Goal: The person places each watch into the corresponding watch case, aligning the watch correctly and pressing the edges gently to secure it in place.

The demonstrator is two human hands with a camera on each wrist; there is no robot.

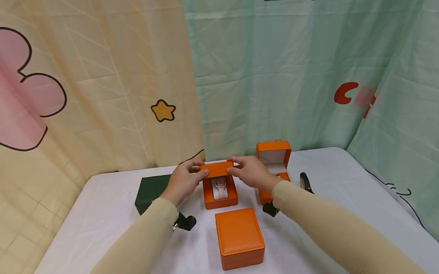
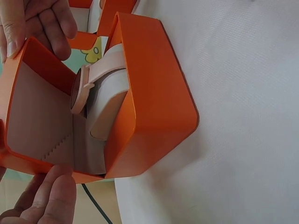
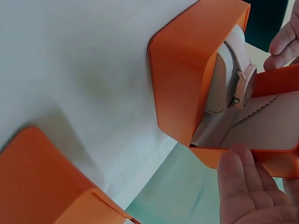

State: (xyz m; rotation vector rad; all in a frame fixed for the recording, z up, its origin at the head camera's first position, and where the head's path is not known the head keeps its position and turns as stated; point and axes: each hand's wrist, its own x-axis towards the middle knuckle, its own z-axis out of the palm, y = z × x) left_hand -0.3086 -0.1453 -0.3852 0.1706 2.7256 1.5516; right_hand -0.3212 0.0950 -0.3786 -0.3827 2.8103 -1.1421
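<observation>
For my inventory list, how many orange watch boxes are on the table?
3. One open box with a pink watch sits between both hands; one closed box lies nearest the person; one open box stands behind the right hand. A green box could hide others.

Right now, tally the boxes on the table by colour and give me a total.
Orange boxes: 3 (the open watch box that the left hand and right hand hold by the lid, the open box to its right, the closed box in front)
Green box: 1
Total: 4
</observation>
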